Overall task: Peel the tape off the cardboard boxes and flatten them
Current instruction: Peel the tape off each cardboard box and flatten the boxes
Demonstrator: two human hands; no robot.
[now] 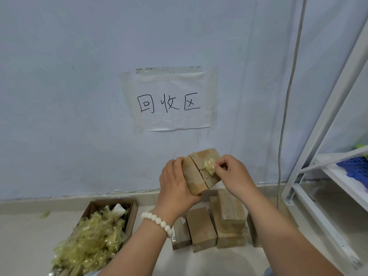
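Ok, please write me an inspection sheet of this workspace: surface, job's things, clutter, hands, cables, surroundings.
Surface: pale floor; one small tape scrap lies near the wall.
Job's things: one box is held up, with a tape wad on it; more boxes are piled on the floor below.
Clutter: open carton full of peeled tape.
Hands: left hand grips the box; right hand pinches the tape wad.
Cables: one grey cable hangs down the wall.
Surroundings: paper sign taped to the wall; white shelf at the right, holding a blue basket.
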